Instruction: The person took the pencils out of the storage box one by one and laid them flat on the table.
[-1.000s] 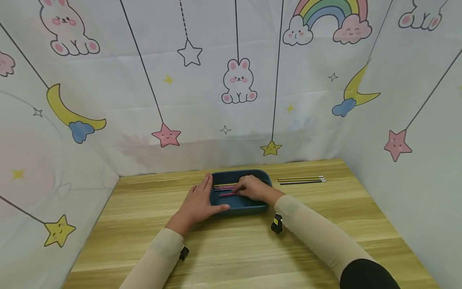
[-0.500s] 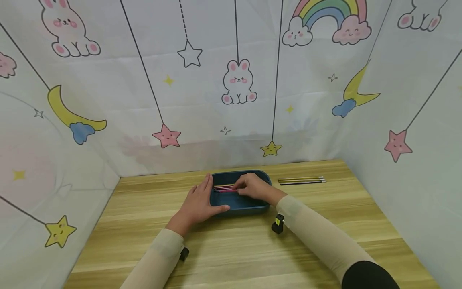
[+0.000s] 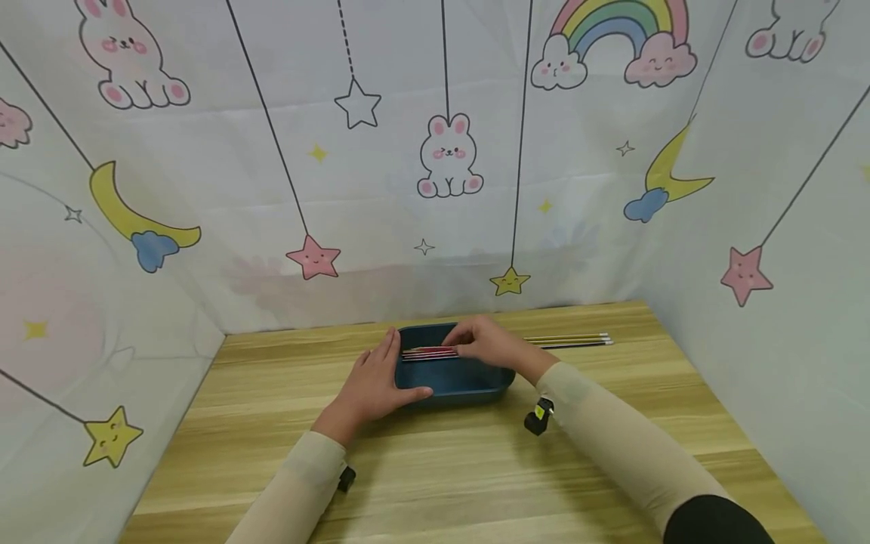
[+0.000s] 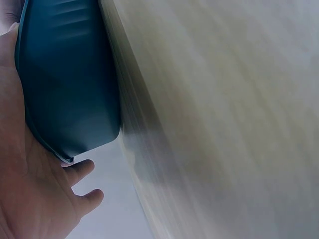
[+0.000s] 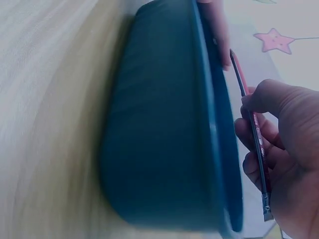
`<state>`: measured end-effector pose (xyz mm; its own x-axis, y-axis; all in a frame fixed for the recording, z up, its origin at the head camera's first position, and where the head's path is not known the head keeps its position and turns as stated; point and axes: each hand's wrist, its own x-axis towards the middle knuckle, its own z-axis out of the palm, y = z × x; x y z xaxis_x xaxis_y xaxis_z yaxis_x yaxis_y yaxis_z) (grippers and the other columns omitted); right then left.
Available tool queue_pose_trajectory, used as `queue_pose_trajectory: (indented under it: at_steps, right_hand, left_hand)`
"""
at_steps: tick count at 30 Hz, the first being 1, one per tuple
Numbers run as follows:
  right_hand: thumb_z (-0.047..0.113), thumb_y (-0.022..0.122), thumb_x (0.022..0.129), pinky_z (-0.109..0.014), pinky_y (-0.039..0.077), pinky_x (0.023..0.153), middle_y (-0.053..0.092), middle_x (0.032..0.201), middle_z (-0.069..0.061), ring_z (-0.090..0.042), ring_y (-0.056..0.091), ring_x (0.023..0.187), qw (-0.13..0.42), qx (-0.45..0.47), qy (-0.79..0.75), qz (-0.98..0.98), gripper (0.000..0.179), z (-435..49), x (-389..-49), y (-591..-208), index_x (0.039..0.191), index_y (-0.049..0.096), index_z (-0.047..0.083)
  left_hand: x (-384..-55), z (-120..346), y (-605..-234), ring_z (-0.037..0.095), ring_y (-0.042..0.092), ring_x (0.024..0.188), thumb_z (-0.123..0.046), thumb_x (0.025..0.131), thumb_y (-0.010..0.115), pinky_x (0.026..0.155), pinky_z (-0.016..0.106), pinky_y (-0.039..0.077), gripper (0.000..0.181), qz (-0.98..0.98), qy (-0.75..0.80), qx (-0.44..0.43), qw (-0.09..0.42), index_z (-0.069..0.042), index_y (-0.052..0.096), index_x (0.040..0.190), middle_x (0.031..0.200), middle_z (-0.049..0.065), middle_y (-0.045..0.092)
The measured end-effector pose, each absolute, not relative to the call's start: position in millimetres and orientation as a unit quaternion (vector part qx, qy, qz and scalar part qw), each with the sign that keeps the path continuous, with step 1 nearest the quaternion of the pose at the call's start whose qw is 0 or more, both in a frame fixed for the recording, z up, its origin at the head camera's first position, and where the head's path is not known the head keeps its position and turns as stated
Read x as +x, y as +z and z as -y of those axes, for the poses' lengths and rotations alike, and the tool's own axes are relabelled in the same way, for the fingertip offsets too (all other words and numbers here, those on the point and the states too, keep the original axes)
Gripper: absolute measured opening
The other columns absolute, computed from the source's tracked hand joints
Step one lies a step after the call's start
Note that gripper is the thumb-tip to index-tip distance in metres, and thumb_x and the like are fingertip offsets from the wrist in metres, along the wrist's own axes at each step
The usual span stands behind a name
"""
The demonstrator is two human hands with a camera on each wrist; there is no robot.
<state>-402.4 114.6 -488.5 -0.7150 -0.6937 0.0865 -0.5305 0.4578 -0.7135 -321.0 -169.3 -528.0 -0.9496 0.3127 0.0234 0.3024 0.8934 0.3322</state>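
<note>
A dark blue tray [image 3: 451,381] stands on the table with several pencils [image 3: 418,356] lying side by side in its far left part. My left hand [image 3: 370,381] rests against the tray's left end, fingers straight along the side and thumb at the front rim. In the left wrist view, the left palm [image 4: 35,199] is against the tray rim [image 4: 47,142]. My right hand [image 3: 492,346] is over the tray's right part. In the right wrist view, it pinches a red and black striped pencil [image 5: 256,132] between thumb and fingers, beside the rim. Its own fingers partly hide the pencils in the head view.
Several pencils with white ends [image 3: 578,340] lie on the table right of the tray, partly behind my right wrist. A cloth wall [image 3: 381,287] printed with rabbits and stars rises behind the wooden table [image 3: 435,483] and along both sides.
A pink pencil, pinched apart from the row earlier, moved back beside the other pencils. My right hand then shifted right and slightly away from me, holding a pencil. The left hand stayed still.
</note>
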Motion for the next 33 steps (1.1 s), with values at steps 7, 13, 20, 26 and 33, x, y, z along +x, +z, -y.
queue_pose_trajectory:
  at_steps: [7, 13, 20, 26, 33]
  right_hand:
    - [0.002, 0.07, 0.107, -0.036, 0.061, 0.084, 0.077, 0.118, -0.008, -0.018, 0.073, 0.1, 0.103, -0.368, -0.39, -0.837, 0.022, -142.0, -398.5, -474.6, 0.124, 0.084, 0.004]
    - [0.003, 0.07, 0.107, -0.036, 0.059, 0.079, 0.076, 0.117, -0.005, -0.018, 0.068, 0.096, 0.089, -0.365, -0.383, -0.844, 0.022, -170.4, -396.7, -467.4, 0.123, 0.085, 0.007]
    - [0.003, 0.072, 0.107, -0.035, 0.057, 0.067, 0.076, 0.117, -0.007, -0.02, 0.063, 0.084, 0.072, -0.368, -0.382, -0.844, 0.019, -199.8, -397.5, -464.1, 0.12, 0.086, 0.008]
    - [0.004, 0.072, 0.107, -0.033, 0.058, 0.072, 0.077, 0.117, -0.007, -0.021, 0.065, 0.089, 0.071, -0.369, -0.385, -0.843, 0.021, -222.1, -397.1, -460.6, 0.123, 0.086, 0.009]
    - [0.004, 0.074, 0.106, -0.033, 0.055, 0.072, 0.076, 0.112, -0.011, -0.021, 0.064, 0.088, 0.069, -0.359, -0.372, -0.853, 0.02, -246.7, -397.8, -459.7, 0.122, 0.085, 0.007]
  left_hand:
    - [-321.1, 170.7, -530.7, 0.035, 0.019, 0.169, -0.097, 0.086, 0.057, 0.133, 0.064, 0.018, 0.14, -0.972, 0.17, 0.16, 0.014, -0.002, 0.008, 0.177, 0.185, 0.017, 0.008]
    - [-320.3, 170.9, -532.6, 0.037, 0.02, 0.169, -0.097, 0.087, 0.057, 0.132, 0.066, 0.018, 0.14, -0.971, 0.174, 0.163, 0.006, -0.001, 0.01, 0.177, 0.184, 0.02, 0.011]
    - [-317.4, 169.8, -529.7, 0.035, 0.018, 0.169, -0.089, 0.091, 0.064, 0.132, 0.065, 0.019, 0.134, -0.971, 0.175, 0.16, 0.009, -0.002, 0.01, 0.177, 0.185, 0.019, 0.01]
    - [-317.1, 170.0, -528.9, 0.034, 0.018, 0.169, -0.09, 0.09, 0.063, 0.133, 0.065, 0.019, 0.134, -0.971, 0.174, 0.161, 0.007, -0.003, 0.009, 0.177, 0.185, 0.017, 0.009]
    - [-318.1, 170.6, -528.8, 0.037, 0.02, 0.169, -0.094, 0.088, 0.06, 0.132, 0.067, 0.019, 0.137, -0.97, 0.177, 0.166, 0.003, -0.001, 0.01, 0.177, 0.185, 0.019, 0.009]
